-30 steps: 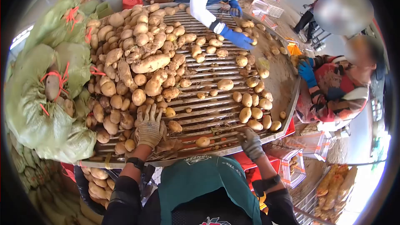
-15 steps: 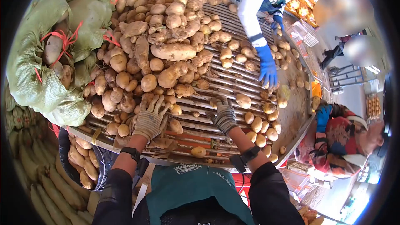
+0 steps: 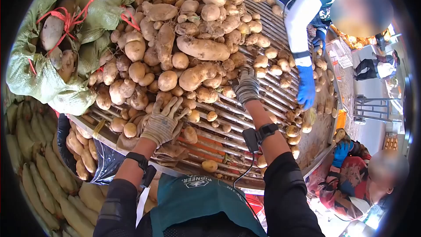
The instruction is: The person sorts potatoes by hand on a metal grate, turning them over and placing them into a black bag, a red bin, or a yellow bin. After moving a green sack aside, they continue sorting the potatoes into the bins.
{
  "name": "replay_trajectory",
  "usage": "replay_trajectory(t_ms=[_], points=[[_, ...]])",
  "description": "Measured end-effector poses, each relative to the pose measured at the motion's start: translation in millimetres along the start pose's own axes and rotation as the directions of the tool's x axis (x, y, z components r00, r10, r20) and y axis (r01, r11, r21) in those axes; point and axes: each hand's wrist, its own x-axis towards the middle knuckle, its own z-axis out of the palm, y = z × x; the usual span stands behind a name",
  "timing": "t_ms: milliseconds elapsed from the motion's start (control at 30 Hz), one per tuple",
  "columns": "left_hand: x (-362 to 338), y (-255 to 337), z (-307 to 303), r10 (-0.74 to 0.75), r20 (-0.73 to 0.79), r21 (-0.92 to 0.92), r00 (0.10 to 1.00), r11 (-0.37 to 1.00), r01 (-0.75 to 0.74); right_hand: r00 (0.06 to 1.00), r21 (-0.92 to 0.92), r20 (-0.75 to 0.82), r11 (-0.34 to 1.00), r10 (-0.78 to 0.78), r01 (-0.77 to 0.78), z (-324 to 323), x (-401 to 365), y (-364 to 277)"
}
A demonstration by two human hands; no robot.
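Note:
A large heap of soil-covered potatoes (image 3: 204,48) lies on a slatted metal table (image 3: 237,125). My left hand (image 3: 163,123), in a striped work glove, rests at the heap's near edge with its fingers spread, beside a brown cloth (image 3: 173,152). Farther forward, my right hand (image 3: 247,87), gloved too, reaches to the heap's right edge, its fingers stretched against the potatoes. Loose small potatoes lie between my forearms, one of them (image 3: 209,165) close to the near rim.
Green mesh sacks (image 3: 33,77) with red ties stand at the left. A black-lined container (image 3: 107,160) of potatoes is below them. Across the table, a co-worker's blue-gloved hand (image 3: 306,90) hovers over the slats. Another person (image 3: 351,184) is at the right edge.
My right hand has moved forward from the near slats to the heap's edge. My left hand stays by the cloth. The view has shifted, and the co-worker's arm appears farther right.

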Motion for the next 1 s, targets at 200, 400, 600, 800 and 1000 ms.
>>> replay_trajectory(t_ms=[200, 400, 600, 800, 1000], points=[[2, 0, -1, -0.008, 0.021, 0.002, 1.0, 1.0, 0.008, 0.98, 0.121, 0.163, 0.984, 0.113, -0.134, -22, 12, 4], [3, 1, -3, -0.013, 0.059, 0.017, 0.998, 1.0, 0.012, 0.967, 0.906, 0.146, 0.363, 0.21, -0.216, -6, 6, 45], [2, 0, -4, -0.015, 0.057, 0.023, 0.998, 1.0, 0.014, 0.974, 0.364, -0.227, 0.925, -0.02, 0.104, 10, -4, -2], [3, 0, 1, -0.005, -0.04, -0.042, 0.999, 0.999, 0.003, 0.989, 0.746, 0.012, 0.657, 0.148, -0.108, 3, -5, -21], [2, 1, -3, -0.003, -0.056, -0.047, 0.998, 0.999, 0.0, 0.999, 0.603, -0.01, 0.797, -0.048, 0.044, -23, -42, -14]])
